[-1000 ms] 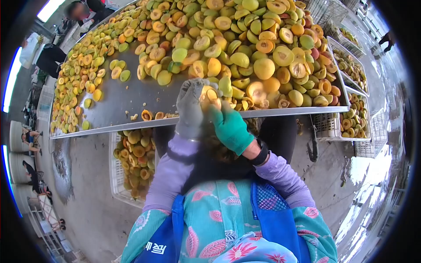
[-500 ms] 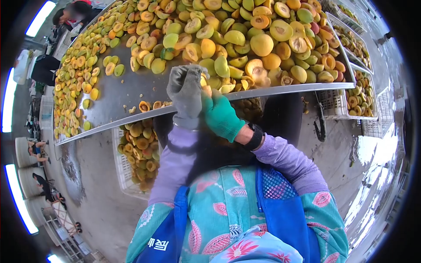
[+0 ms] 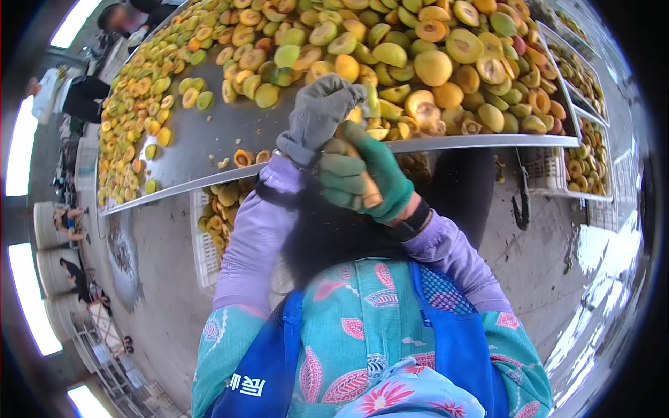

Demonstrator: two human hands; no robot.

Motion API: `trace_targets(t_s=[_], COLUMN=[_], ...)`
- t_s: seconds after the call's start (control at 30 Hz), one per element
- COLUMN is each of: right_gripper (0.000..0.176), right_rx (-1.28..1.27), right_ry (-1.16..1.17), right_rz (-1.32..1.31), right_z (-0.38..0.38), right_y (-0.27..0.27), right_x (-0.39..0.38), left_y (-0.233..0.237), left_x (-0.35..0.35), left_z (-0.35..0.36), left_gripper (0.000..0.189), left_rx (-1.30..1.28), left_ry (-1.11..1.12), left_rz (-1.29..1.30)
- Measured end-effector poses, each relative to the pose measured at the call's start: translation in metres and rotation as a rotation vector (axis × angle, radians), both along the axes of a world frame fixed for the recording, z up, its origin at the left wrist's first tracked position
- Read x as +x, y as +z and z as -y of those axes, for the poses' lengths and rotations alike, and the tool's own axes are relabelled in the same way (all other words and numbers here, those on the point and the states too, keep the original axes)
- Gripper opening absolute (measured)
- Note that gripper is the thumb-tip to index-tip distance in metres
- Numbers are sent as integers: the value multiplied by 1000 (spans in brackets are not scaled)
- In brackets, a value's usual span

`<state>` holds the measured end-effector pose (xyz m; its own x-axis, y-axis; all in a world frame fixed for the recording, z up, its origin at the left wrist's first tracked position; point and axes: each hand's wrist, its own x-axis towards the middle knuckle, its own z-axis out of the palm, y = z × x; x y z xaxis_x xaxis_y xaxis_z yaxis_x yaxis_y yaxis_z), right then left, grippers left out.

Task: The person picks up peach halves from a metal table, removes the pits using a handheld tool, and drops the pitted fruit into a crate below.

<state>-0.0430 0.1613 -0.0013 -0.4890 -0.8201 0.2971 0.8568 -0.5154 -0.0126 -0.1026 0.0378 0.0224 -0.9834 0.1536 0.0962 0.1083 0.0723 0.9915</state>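
My left hand (image 3: 317, 115), in a grey glove, is closed over the table's near edge, with its fingers curled around a fruit piece that is mostly hidden. Just below and to the right, my right hand (image 3: 369, 174), in a green glove, is wrapped round a light brown wooden handle (image 3: 371, 189). The handle's upper end points at the grey glove; any blade there cannot be made out. Beyond both hands, halved yellow and green fruits (image 3: 432, 68) lie heaped on the metal table (image 3: 230, 132).
Crates of fruit halves (image 3: 585, 157) stand at the right. Another fruit-filled crate (image 3: 202, 244) is under the table's near edge. A person (image 3: 83, 97) stands at the far left, and another person (image 3: 129, 17) is at the upper left. White tubs (image 3: 52, 226) line the left side.
My right hand has turned, and the wooden handle now shows in it. My left hand has shifted up and right. The view has moved slightly.
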Motion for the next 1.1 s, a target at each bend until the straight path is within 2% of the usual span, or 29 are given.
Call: trace_targets(t_s=[0.03, 0.07, 0.13, 0.17, 0.2, 0.27, 0.33, 0.37, 0.47, 0.5, 0.6, 0.67, 0.7, 0.77, 0.8, 0.87, 0.9, 0.93, 1.0, 1.03, 1.07, 1.1], right_gripper=[40, 41, 41, 40, 39, 38, 38, 39, 39, 39, 35, 34, 35, 38, 38, 39, 41, 41, 40, 39, 38, 38], right_rx=[78, 157, 83, 94, 106, 106, 141, 108, 68, 47, 30, -45, -93, -105, -81, -35, 96, 338, 787, 872, 957, 1059], right_ry=[2, 8, 42, 53, 69, 70, 137, 173, 282, 333, 448, 535, 603, 685, 669, 646, 596, 436, 132, 62, -7, -62], right_rz=[55, 106, 69, 67, 70, 97, 83, 111, 161, 190, 224, 235, 226, 241, 218, 160, 105, 67, -118, -187, -259, -357], right_z=[-3, -7, -7, -8, -9, -9, -9, -5, 6, 12, 29, 43, 48, 51, 49, 40, 27, 14, -4, -7, -11, -9], right_y=[8, 16, 12, 15, 18, 30, 33, 32, 33, 36, 39, 36, 39, 46, 44, 38, 43, 46, 40, 41, 46, 58], right_x=[4, 7, 6, 6, 7, 12, 14, 16, 29, 35, 51, 59, 63, 71, 71, 60, 53, 48, 40, 40, 39, 38], left_y=[11, 4, 3, -9, -19, 12, 6, 2, 5, 0, 1, 8, 2, 16, 5, -3, -9, -20, -70, -116, -173, -251], left_x=[1, -1, 0, -9, -7, 25, 38, 43, 69, 76, 108, 126, 133, 133, 133, 153, 172, 194, 239, 266, 299, 344], left_z=[1, 3, 7, 9, 16, 1, -2, -3, 13, 21, 38, 56, 66, 70, 82, 113, 125, 140, 197, 222, 243, 263], left_gripper=[16, 15, 15, 17, 21, 25, 27, 27, 31, 25, 35, 29, 27, 22, 24, 26, 27, 29, 28, 29, 31, 33], left_rx=[469, 570, 725, 565, 528, 524, 869, 1102, 1145, 1134, 1160, 1023, 1383, 1608, 1346, 1029, 628, 211, 191, -511, -1214, -1320], left_ry=[-274, -295, -403, -362, -327, -234, -147, -149, 34, 8, 92, 301, 255, 353, 296, 577, 793, 981, 1171, 1161, 1045, 944], left_rz=[175, 133, 247, 138, 150, -53, 136, 135, 242, 135, 51, 236, 409, 546, 344, 99, 37, -19, 249, 455, 634, 603])
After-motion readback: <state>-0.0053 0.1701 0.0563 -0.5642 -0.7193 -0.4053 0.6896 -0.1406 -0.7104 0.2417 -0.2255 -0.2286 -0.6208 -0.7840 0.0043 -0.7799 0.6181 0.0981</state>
